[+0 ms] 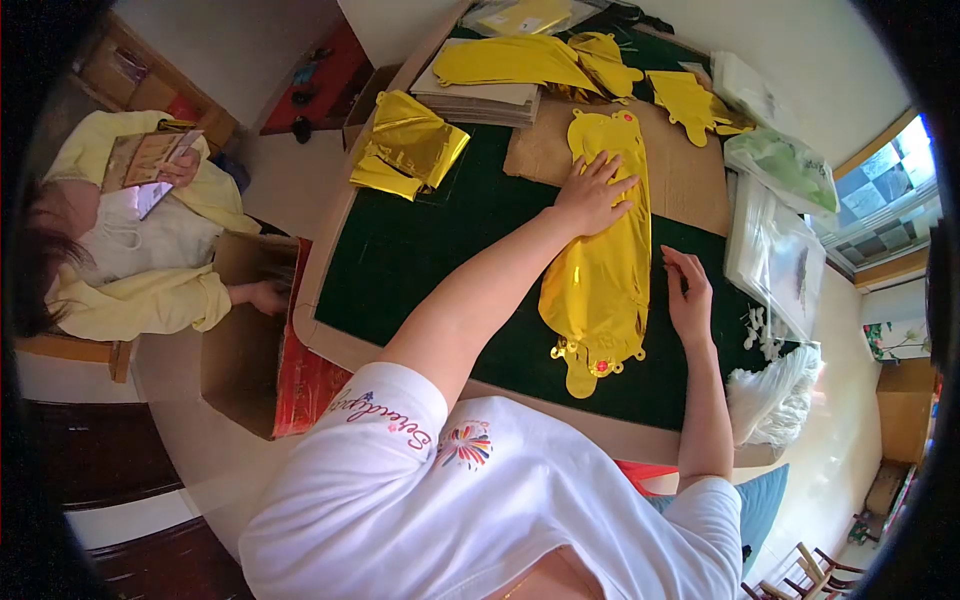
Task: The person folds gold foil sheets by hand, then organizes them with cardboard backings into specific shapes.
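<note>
A long, flat gold foil balloon [600,275] lies lengthwise on the green tabletop, its far end over a cardboard sheet [690,165]. Small rounded tabs and red spots show at both ends. My left hand [597,197] rests flat on its upper part, fingers spread. Just right of the balloon, my right hand [688,290] hovers or rests near the table, apart from the foil. Its fingers are loosely bent and nothing shows in them.
Folded gold foil [410,145] lies at the left, and more gold foil [515,62] covers a stack of sheets behind. Clear plastic bags [770,250] line the right edge near a white strand bundle [775,395]. A seated person [140,230] reaches into a cardboard box [240,340].
</note>
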A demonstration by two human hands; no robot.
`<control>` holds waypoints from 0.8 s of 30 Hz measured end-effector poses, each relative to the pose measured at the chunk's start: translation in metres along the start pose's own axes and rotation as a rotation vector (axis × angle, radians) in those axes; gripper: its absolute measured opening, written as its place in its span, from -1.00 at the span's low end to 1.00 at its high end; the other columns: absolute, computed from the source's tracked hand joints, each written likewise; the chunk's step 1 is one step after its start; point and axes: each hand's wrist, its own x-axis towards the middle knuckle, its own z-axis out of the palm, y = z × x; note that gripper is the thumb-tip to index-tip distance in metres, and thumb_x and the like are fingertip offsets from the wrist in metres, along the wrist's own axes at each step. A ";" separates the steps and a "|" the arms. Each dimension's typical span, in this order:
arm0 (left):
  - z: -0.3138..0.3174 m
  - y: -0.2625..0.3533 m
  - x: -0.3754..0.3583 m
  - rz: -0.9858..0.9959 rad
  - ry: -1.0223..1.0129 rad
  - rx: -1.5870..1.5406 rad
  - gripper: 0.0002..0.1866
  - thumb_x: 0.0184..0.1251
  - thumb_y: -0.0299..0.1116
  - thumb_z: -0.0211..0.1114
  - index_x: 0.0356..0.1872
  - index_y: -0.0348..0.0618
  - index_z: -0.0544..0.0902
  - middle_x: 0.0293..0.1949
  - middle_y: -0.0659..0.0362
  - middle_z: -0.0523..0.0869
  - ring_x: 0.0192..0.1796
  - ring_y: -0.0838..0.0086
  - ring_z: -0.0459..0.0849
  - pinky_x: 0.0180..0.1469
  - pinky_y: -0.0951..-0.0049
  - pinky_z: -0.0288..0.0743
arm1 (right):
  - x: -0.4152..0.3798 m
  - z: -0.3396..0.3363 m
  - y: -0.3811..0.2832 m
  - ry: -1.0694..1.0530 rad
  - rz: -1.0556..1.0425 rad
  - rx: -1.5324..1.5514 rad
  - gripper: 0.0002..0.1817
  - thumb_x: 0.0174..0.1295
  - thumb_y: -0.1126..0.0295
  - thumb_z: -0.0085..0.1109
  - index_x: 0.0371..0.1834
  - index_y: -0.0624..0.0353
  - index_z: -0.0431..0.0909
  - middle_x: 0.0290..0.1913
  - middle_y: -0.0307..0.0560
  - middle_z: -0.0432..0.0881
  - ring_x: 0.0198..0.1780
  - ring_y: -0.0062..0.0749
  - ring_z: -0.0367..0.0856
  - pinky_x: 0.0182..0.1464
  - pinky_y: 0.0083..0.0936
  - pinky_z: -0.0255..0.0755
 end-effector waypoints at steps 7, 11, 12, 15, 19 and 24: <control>0.001 -0.002 0.001 0.000 -0.004 -0.004 -0.48 0.41 0.06 -0.04 0.35 0.25 0.34 0.45 0.08 0.15 0.49 0.17 0.02 0.46 -0.04 -0.17 | 0.001 0.001 -0.001 0.000 -0.016 -0.015 -0.70 0.24 0.69 -0.02 0.01 0.24 0.54 -0.19 0.01 0.57 -0.13 -0.28 0.59 -0.10 -0.52 0.47; 0.001 -0.002 0.002 -0.005 -0.021 -0.004 -0.48 0.41 0.06 -0.04 0.36 0.25 0.32 0.45 0.08 0.13 0.50 0.17 0.01 0.46 -0.04 -0.17 | 0.002 0.002 -0.002 0.010 -0.009 -0.005 -0.68 0.21 0.72 -0.02 0.00 0.27 0.55 -0.21 -0.04 0.57 -0.14 -0.37 0.57 -0.06 -0.60 0.43; 0.000 -0.002 0.002 -0.009 -0.030 -0.006 -0.48 0.42 0.06 -0.05 0.36 0.26 0.31 0.46 0.08 0.12 0.50 0.17 0.01 0.46 -0.03 -0.18 | 0.002 0.002 -0.003 0.009 0.007 -0.005 -0.68 0.21 0.72 -0.02 0.00 0.27 0.55 -0.21 -0.04 0.57 -0.14 -0.37 0.57 -0.06 -0.59 0.43; -0.001 -0.002 0.002 -0.008 -0.042 0.008 -0.47 0.42 0.07 -0.05 0.37 0.26 0.29 0.46 0.09 0.11 0.50 0.18 -0.01 0.47 -0.02 -0.18 | 0.003 0.002 -0.005 0.007 0.024 -0.007 -0.68 0.21 0.72 -0.02 0.00 0.27 0.55 -0.21 -0.04 0.57 -0.14 -0.37 0.57 -0.05 -0.59 0.42; -0.002 -0.001 0.002 -0.012 -0.058 0.015 -0.46 0.42 0.08 -0.07 0.38 0.27 0.27 0.47 0.09 0.10 0.51 0.18 -0.02 0.47 -0.02 -0.19 | 0.002 0.002 -0.003 0.007 0.025 -0.013 -0.68 0.21 0.72 -0.02 0.01 0.27 0.55 -0.21 -0.04 0.57 -0.13 -0.37 0.57 -0.05 -0.59 0.42; -0.002 -0.003 0.003 -0.009 -0.071 0.013 -0.46 0.43 0.08 -0.09 0.39 0.25 0.26 0.47 0.09 0.08 0.51 0.18 -0.04 0.47 -0.01 -0.20 | 0.003 0.003 -0.004 0.002 0.024 -0.013 -0.68 0.22 0.72 -0.02 0.01 0.26 0.55 -0.20 -0.04 0.57 -0.13 -0.36 0.58 -0.05 -0.59 0.43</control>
